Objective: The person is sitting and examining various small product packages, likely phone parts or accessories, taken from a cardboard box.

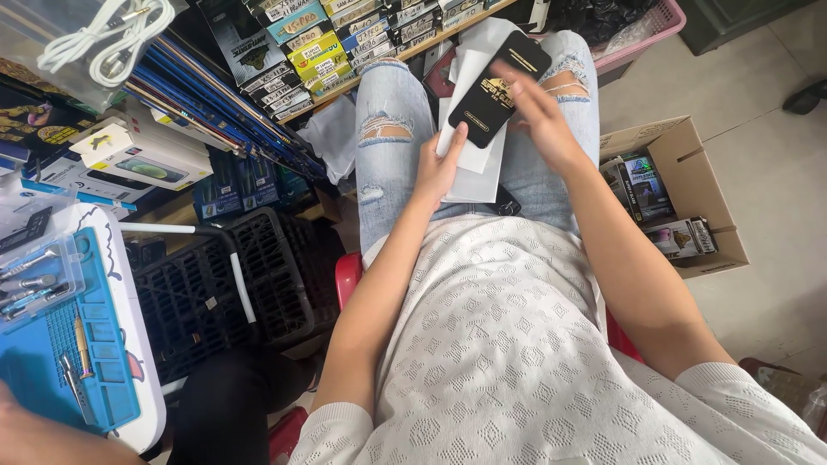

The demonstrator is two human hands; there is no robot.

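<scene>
A flat black rectangular package [498,86] with gold print lies tilted over my lap, above white sleeves or papers [475,168]. My left hand [439,168] grips the lower end of the package and the white papers beneath it. On the package's right side, my right hand [541,116] rests with its fingers spread over the edge. I sit in ripped light-blue jeans [392,112] and a white knitted top.
A cardboard box [680,146] with small boxed goods stands on the floor at right. Black plastic crates [224,293] sit at left, beside a blue work mat [95,379] with tools. Stacked packaged goods [345,43] fill the shelf ahead. A pink basket [655,30] is at top right.
</scene>
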